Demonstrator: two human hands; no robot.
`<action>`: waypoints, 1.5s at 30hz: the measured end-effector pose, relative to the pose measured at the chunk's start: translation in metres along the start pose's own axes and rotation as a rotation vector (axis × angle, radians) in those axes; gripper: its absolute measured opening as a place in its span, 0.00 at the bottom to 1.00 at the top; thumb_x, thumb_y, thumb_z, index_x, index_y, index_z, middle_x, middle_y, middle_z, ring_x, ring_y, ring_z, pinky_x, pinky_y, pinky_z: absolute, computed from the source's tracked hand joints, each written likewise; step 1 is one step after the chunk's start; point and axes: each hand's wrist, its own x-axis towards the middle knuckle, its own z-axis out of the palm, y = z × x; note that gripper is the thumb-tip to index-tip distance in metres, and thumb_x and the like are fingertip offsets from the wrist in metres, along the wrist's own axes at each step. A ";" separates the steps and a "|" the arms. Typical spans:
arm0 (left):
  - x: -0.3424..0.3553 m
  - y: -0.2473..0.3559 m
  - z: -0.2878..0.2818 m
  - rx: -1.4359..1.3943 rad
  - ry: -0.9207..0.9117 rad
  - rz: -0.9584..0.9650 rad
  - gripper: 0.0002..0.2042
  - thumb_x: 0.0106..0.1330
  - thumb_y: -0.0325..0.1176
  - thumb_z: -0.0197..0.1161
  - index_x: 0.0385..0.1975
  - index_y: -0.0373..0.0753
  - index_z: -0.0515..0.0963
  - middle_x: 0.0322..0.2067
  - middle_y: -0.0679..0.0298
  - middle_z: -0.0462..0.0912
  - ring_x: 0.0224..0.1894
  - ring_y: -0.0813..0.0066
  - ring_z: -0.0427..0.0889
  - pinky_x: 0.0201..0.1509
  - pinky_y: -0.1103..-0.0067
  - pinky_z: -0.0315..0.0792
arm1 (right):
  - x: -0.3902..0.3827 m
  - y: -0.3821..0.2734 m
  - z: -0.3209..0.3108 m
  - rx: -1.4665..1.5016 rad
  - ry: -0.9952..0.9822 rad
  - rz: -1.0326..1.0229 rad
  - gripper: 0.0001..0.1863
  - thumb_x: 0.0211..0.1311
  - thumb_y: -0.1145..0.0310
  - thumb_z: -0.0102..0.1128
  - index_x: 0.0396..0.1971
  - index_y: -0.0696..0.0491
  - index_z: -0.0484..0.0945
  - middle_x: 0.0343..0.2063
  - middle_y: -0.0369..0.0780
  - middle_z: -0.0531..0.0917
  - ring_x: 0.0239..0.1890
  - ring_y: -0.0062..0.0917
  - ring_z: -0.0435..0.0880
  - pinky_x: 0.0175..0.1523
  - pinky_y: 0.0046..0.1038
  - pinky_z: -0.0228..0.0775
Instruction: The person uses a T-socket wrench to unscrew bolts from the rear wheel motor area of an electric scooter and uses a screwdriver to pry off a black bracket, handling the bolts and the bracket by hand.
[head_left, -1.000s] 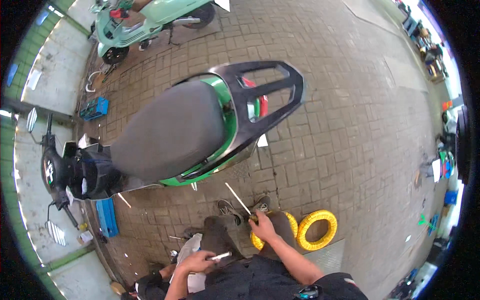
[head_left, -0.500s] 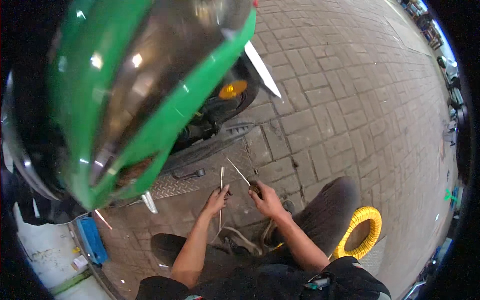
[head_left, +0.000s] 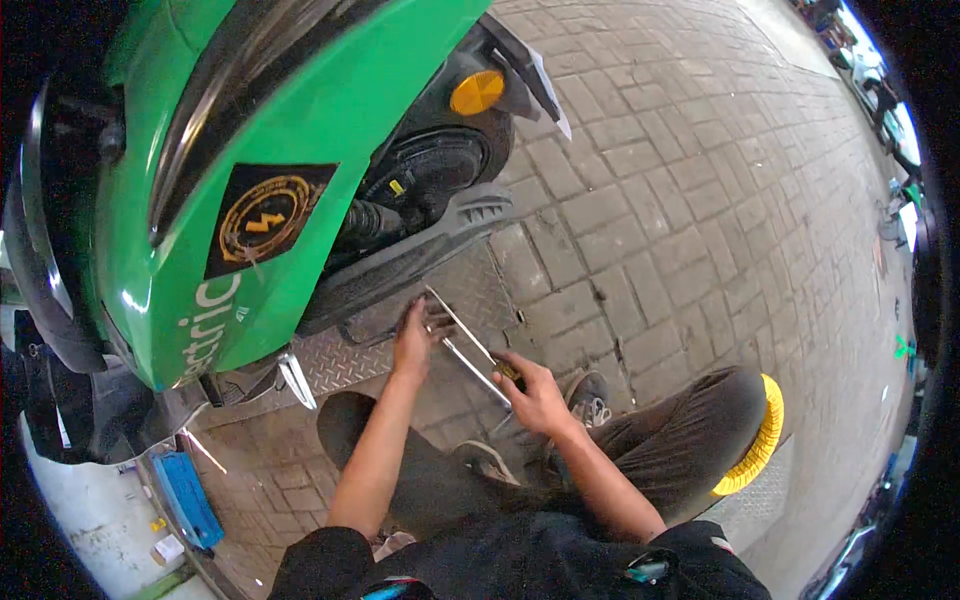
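Observation:
My left hand [head_left: 420, 335], its fingers partly spread, grips the upper end of a chrome rod [head_left: 478, 372] that slants down toward the right. My right hand [head_left: 532, 393] is closed on the dark and yellow handle of a screwdriver [head_left: 460, 325], whose thin shaft points up and left. Both hands are low beside the green scooter body [head_left: 335, 85], which carries a black-and-orange decal and white lettering. Beyond them are a grey underside bar [head_left: 395, 262], the dark wheel area [head_left: 445, 160] and a round amber reflector [head_left: 475, 92]. A metal tread plate [head_left: 350, 360] lies on the ground below.
My bent legs [head_left: 680, 430] and shoes [head_left: 588, 395] frame the work area on brick paving [head_left: 670, 220]. A yellow-wrapped ring [head_left: 760, 450] lies partly behind my right knee. A blue plastic box [head_left: 185, 495] is at the lower left. Assorted items and vehicles [head_left: 890, 120] line the far right.
The view has turned and come down close to the scooter's green bodywork. My hands have moved forward toward its underside, and the chrome rod has tilted from upright to diagonal since the previous frame.

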 end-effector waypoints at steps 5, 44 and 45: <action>-0.015 0.031 0.008 0.219 -0.037 0.160 0.17 0.71 0.35 0.60 0.54 0.33 0.68 0.39 0.56 0.82 0.35 0.67 0.85 0.34 0.71 0.83 | -0.010 -0.002 0.018 0.086 0.011 0.073 0.21 0.66 0.64 0.60 0.56 0.56 0.75 0.39 0.48 0.84 0.37 0.31 0.83 0.45 0.31 0.73; -0.032 0.084 -0.060 0.448 -0.094 -0.113 0.25 0.72 0.54 0.54 0.40 0.33 0.83 0.30 0.61 0.85 0.27 0.77 0.81 0.32 0.79 0.76 | -0.005 -0.063 0.235 0.263 0.202 0.243 0.39 0.76 0.48 0.40 0.69 0.68 0.47 0.64 0.62 0.63 0.69 0.47 0.62 0.69 0.34 0.53; -0.032 0.082 -0.067 0.498 -0.054 -0.039 0.25 0.72 0.53 0.54 0.40 0.33 0.83 0.30 0.61 0.85 0.27 0.77 0.81 0.32 0.79 0.76 | -0.005 -0.059 0.234 0.284 0.170 0.302 0.39 0.76 0.48 0.39 0.69 0.68 0.47 0.63 0.61 0.64 0.68 0.46 0.63 0.69 0.34 0.54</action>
